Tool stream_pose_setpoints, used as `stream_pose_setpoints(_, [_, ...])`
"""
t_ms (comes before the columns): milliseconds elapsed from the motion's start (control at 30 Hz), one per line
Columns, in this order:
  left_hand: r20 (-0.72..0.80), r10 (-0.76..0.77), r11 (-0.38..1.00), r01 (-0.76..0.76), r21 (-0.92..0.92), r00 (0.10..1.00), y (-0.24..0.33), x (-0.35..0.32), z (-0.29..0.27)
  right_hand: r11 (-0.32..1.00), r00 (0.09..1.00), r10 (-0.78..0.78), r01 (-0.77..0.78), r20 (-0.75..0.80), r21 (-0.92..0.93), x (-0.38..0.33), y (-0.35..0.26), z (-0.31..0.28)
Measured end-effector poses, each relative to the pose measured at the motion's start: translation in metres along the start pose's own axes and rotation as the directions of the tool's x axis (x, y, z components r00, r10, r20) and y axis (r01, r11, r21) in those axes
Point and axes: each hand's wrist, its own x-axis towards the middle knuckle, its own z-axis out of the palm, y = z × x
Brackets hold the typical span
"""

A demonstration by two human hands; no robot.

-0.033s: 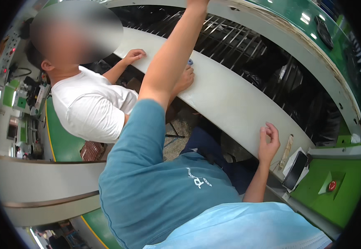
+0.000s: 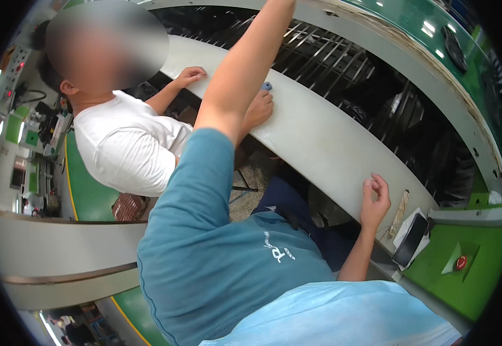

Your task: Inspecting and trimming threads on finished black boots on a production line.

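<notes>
My left forearm (image 2: 242,69) stretches up across the white ledge and past the upper edge of the picture. The left hand itself lies outside the view, so what it touches is hidden. Over the near right end of the white ledge (image 2: 314,132) hangs my right hand (image 2: 375,199), its fingers loosely bent and the thumb apart, with nothing seen in it. Closest to this hand are a tan strip (image 2: 399,213) on the ledge and a black phone-like slab (image 2: 410,238) lying on white paper (image 2: 420,254).
A person in a white shirt (image 2: 124,144) sits to the left; one hand (image 2: 259,108) rests on the ledge beside a small blue object (image 2: 266,86). Metal rods (image 2: 320,52) run behind the ledge. On the right a green panel (image 2: 435,282) carries a red button (image 2: 461,262).
The view has shifted very slightly. My left forearm reaches a little farther beyond the upper edge; my right hand keeps its pose.
</notes>
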Motion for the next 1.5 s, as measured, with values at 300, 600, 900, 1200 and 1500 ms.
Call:
stream_pose_setpoints(300, [0.084, -0.139, 0.955, 0.111, 0.277, 0.987, -0.077, 0.023, 0.036, 0.999, 1.000, 0.024, -0.024, -0.005, -0.036, 0.001, -0.008, 0.001])
stream_pose_setpoints(600, [-0.163, 0.022, 0.995, -0.038, -0.096, 0.986, -0.001, -0.112, 0.052, 0.999, 0.999, 0.030, -0.031, -0.026, -0.029, 0.002, -0.006, 0.003])
stream_pose_setpoints(900, [0.871, 0.078, 0.996, -0.003, -0.087, 0.485, 0.048, -0.355, 0.008, 0.997, 0.997, 0.075, -0.075, -0.008, -0.010, 0.002, 0.003, 0.004])
stream_pose_setpoints(1200, [0.890, 0.043, 0.995, 0.059, -0.078, 0.455, 0.048, -0.354, 0.009, 1.000, 1.000, 0.019, -0.020, -0.019, -0.017, 0.000, 0.011, 0.005])
stream_pose_setpoints(1500, [0.878, 0.048, 0.998, 0.010, -0.059, 0.476, 0.046, -0.360, 0.011, 0.992, 0.996, -0.084, 0.081, -0.024, -0.099, 0.000, 0.012, 0.009])
